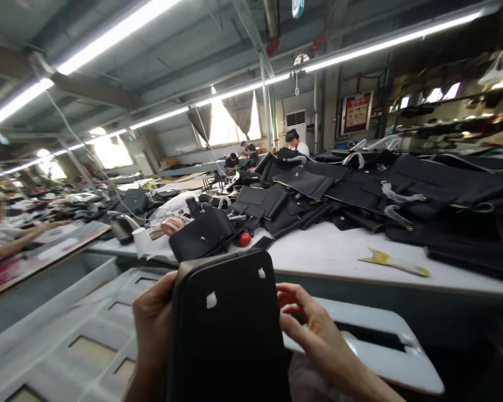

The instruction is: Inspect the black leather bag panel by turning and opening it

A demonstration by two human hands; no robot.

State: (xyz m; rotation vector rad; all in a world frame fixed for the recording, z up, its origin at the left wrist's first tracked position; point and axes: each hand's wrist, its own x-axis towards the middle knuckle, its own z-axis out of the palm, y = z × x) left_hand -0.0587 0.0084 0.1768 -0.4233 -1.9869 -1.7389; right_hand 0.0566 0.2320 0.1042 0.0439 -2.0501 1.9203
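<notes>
I hold a black leather bag piece [228, 329] upright in front of me; it has rounded top corners and two small light patches on its face. My left hand [153, 324] grips its left edge, thumb at the upper corner. My right hand [314, 329] is at the piece's right edge with fingers curled and spread, fingertips touching or almost touching the side. The lower part of the piece runs out of view at the bottom.
A white worktable [335, 254] beyond carries piles of black bags [360, 190], a red ball [245, 239], a yellowish tool [396, 262], a white cup [142, 241]. A grey conveyor frame [88, 329] lies left. A seated person [4, 237] works far left; others sit in the distance.
</notes>
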